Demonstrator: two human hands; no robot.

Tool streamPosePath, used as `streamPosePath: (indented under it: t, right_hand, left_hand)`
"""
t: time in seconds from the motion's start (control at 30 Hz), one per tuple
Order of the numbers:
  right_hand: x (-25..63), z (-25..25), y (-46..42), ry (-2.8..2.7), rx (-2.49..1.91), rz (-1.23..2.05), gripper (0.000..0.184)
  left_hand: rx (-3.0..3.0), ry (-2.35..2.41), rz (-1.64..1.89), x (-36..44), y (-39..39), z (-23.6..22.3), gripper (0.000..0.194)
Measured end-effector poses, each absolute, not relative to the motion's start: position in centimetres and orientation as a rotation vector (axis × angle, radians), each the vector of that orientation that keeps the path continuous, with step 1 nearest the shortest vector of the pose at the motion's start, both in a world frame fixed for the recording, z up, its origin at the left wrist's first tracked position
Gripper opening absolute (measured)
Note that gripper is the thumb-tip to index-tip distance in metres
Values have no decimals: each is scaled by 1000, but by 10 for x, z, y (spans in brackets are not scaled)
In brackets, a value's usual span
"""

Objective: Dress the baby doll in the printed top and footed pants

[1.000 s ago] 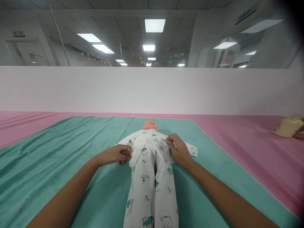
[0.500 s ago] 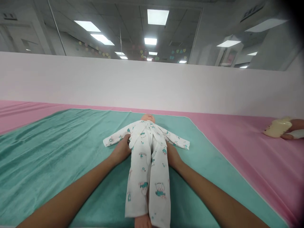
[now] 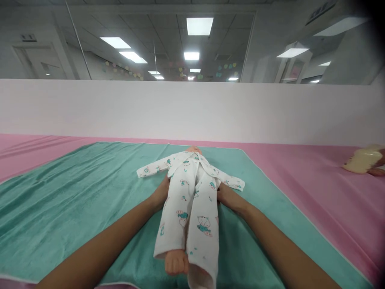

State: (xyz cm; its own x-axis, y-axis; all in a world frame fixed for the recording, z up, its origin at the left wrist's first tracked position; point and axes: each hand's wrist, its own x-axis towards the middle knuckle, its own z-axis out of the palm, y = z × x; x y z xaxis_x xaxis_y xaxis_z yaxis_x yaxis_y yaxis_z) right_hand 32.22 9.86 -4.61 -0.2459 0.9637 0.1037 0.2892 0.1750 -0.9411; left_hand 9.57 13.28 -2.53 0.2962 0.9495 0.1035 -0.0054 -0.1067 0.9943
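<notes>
A baby doll [image 3: 192,151] in a white sleepsuit [image 3: 188,200] with teal animal prints lies on its back on a teal blanket [image 3: 75,200]. One bare foot [image 3: 176,263] sticks out of the left trouser leg near me. My left hand [image 3: 161,192] is tucked under the doll's left side at the waist. At the doll's right side my right hand [image 3: 225,195] is slipped under it in the same way. The fingers of both hands are hidden beneath the body. The doll's sleeves are spread out to both sides.
The blanket lies on a pink sheet [image 3: 315,188] that runs to a white wall [image 3: 192,108]. At the far right a cream baby bottle [image 3: 362,159] lies on the sheet, with another person's hand [image 3: 377,171] beside it.
Both hands left the sleepsuit's front and slid under the doll's sides. The doll has come closer to me and its bare foot now shows.
</notes>
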Motion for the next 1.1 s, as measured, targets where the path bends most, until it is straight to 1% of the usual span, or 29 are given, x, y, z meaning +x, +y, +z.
streamPosePath:
  t: [0.07,0.1,0.23,0.33,0.43,0.53,0.6,0.73,0.83,0.93,1.03,1.1]
  right_hand:
    - [318,-50,95,-1635,-1207,1235,9]
    - [315,-51,94,-1621,-1206,1230,10]
    - [307,-51,93,-1619,-1136,970,23]
    - [304,-48,92,-1599,-1133,913,29]
    - [301,-48,88,-1501,-1133,1067,36]
    - [298,-52,83,-1366,-1015,1335,31]
    - [295,-53,82,-1292,-949,1424,29]
    - [290,-54,82,-1134,-1048,1597,31]
    - [288,-58,84,-1010,-1026,1778,24]
    - [287,-62,85,-963,-1022,1803,19]
    - [287,-62,84,-1007,-1051,1742,22]
    - [286,-61,83,-1037,-1069,1706,25]
  left_hand:
    - [1373,886,1036,98,130,-21,47]
    - [1354,857,1009,98,130,-20,45]
    - [1290,724,944,97,139,-31,44]
    - [1180,733,959,93,149,-43,43]
    - [1095,789,985,90,156,-49,38]
    - [1051,790,1018,89,160,-50,35]
    - [1048,779,1059,88,163,-52,34]
    - [1102,844,1125,86,168,-57,33]
    - [1138,918,1126,85,168,-59,32]
    - [1209,1053,1077,83,167,-57,29]
    - [1410,1242,974,78,167,-54,22]
    - [1672,1321,847,75,166,-50,16]
